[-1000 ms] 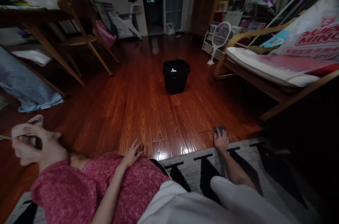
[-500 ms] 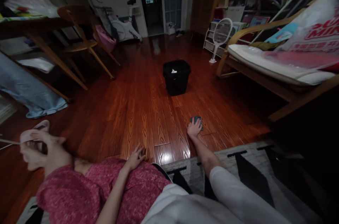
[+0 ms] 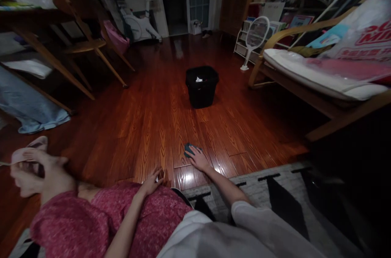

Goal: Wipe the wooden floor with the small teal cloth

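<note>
My right hand (image 3: 199, 160) lies over a dark teal cloth (image 3: 188, 151) on the glossy wooden floor (image 3: 159, 132). Its fingers press the cloth down, and part of the cloth shows past the fingertips. Across the pink patterned clothing (image 3: 122, 213) on my lap rests my left hand (image 3: 153, 182), fingers loosely apart near the floor. A small white patch shows by those fingers; I cannot tell whether it is an object or glare. Beyond the cloth stands a black bin (image 3: 201, 89) with a crumpled white scrap (image 3: 199, 79) inside.
A patterned rug (image 3: 287, 193) borders the floor at right. A cushioned wooden armchair (image 3: 317, 75) holds plastic bags. On the left are a wooden chair (image 3: 84, 44), a table, hanging blue fabric (image 3: 36, 105) and my feet with a slipper (image 3: 36, 144). A racket-shaped white object (image 3: 256, 34) stands by shelves.
My right hand has slid the cloth leftward across the floor. My left hand stays on my lap, and the view has shifted slightly.
</note>
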Tool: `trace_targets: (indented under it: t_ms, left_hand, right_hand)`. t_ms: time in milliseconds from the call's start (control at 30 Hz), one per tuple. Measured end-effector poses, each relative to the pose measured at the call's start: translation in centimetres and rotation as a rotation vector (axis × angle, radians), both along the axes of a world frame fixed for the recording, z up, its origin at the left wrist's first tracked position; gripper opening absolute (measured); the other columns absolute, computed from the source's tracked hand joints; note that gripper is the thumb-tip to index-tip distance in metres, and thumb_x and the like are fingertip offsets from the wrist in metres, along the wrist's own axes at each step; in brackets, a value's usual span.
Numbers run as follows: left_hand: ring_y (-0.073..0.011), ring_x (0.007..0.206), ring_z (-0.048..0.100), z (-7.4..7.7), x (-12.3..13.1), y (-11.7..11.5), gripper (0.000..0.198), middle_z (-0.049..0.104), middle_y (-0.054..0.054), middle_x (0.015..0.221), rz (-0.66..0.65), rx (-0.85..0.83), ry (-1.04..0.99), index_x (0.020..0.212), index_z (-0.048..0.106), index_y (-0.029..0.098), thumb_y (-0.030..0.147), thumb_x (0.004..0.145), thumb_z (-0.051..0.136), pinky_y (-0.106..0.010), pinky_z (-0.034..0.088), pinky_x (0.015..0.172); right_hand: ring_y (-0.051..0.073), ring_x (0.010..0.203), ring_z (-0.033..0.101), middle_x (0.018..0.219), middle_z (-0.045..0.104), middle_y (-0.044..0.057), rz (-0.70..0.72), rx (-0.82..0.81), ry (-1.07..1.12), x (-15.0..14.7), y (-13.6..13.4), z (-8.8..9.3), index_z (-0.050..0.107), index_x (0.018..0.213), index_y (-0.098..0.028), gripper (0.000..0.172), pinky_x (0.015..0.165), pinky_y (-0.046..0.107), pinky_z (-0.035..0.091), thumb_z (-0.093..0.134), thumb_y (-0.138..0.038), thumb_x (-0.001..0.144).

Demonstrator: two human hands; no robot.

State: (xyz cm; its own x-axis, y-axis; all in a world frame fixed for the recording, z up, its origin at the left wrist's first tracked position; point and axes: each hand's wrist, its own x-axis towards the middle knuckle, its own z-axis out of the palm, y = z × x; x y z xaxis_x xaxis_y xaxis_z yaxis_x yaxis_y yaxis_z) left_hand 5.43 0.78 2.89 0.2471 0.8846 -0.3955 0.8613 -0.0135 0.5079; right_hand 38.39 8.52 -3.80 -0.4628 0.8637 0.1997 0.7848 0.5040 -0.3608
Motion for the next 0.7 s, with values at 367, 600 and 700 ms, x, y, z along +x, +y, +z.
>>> trace_targets:
  t_ms: [367,600,700]
  left_hand:
    - [-0.0302,0.146,0.037,-0.9,0.1,0.7,0.066,0.03,-0.015,0.162,-0.027,-0.017,0.012,0.145,0.05,0.018,0.053,0.089,0.055,-0.044,0.032,0.119]
    - [-0.0299,0.146,0.036,-0.9,0.3,0.9,0.068,0.032,-0.014,0.162,-0.02,-0.029,0.005,0.143,0.052,0.019,0.059,0.087,0.055,-0.043,0.031,0.12]
    - [-0.0304,0.144,0.039,-0.8,0.4,0.9,0.068,0.032,-0.014,0.162,-0.005,-0.027,-0.004,0.143,0.052,0.02,0.058,0.087,0.055,-0.044,0.033,0.119]
  right_hand:
    - [0.027,0.15,0.025,0.16,0.037,0.014,-0.717,-0.028,-0.055,12.6,2.2,-0.7,0.043,0.152,-0.022,0.056,0.117,0.05,0.022,0.034,-0.03,0.098]
    - [0.032,0.151,0.018,0.163,0.03,0.017,-0.736,-0.07,0.103,4.3,4.2,-0.5,0.036,0.156,-0.02,0.06,0.116,0.059,0.014,0.032,-0.028,0.097]
    - [0.029,0.151,0.021,0.162,0.033,0.015,-0.516,-0.088,0.065,0.1,3.2,-0.1,0.042,0.152,-0.021,0.055,0.117,0.053,0.016,0.034,-0.028,0.098]
